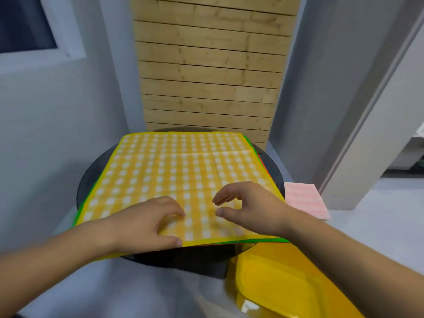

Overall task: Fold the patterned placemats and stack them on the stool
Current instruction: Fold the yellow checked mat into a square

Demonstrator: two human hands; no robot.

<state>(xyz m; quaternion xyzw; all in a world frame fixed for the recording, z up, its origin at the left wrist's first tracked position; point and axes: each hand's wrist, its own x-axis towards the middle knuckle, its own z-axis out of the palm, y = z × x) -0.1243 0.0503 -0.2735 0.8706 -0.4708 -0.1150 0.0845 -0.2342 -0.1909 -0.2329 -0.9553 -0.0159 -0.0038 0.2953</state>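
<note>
A yellow-and-white checked placemat (179, 171) lies spread flat on a round black stool (91, 171), on top of other mats whose green and red edges show at its sides. My left hand (149, 223) rests on the mat's near edge, fingers bent, thumb at the front border. My right hand (247, 207) hovers just above the mat near its front right, fingers loosely curled and holding nothing.
A pink checked mat (307, 200) lies on the floor to the right of the stool. A yellow plastic seat (275, 283) stands at the lower right. A wooden slat panel (206, 72) and grey walls close in behind the stool.
</note>
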